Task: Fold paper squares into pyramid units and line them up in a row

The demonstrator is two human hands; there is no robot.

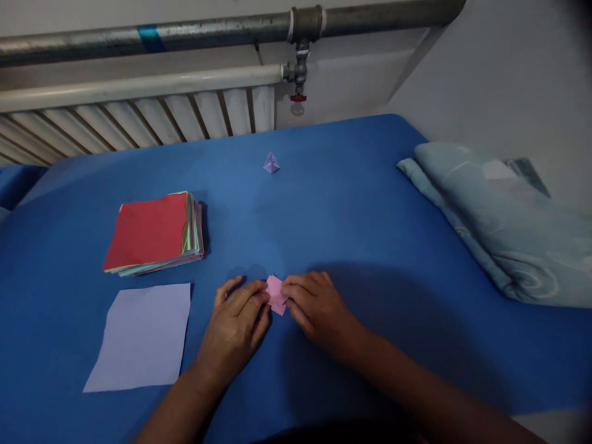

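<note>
A small piece of folded pink paper (276, 295) lies low over the blue surface, between my two hands. On its left edge the fingertips of my left hand (235, 324) are closed. My right hand (319, 311) pinches the opposite edge with thumb and fingers. The ends of the pink paper under my fingertips are hidden. Left of my left hand a flat sheet of lavender paper (141, 336) rests on the blue surface. Farther off, straight ahead, stands a small folded lavender paper shape (271, 163) with a pointed top.
A stack of coloured paper (152, 231), red on top, sits at the left on the blue surface (333, 203). A folded pale-teal blanket (499, 216) lies at the right. Along the back run a white radiator (152, 120), a metal pipe (222, 29) and a red-handled valve (298, 97).
</note>
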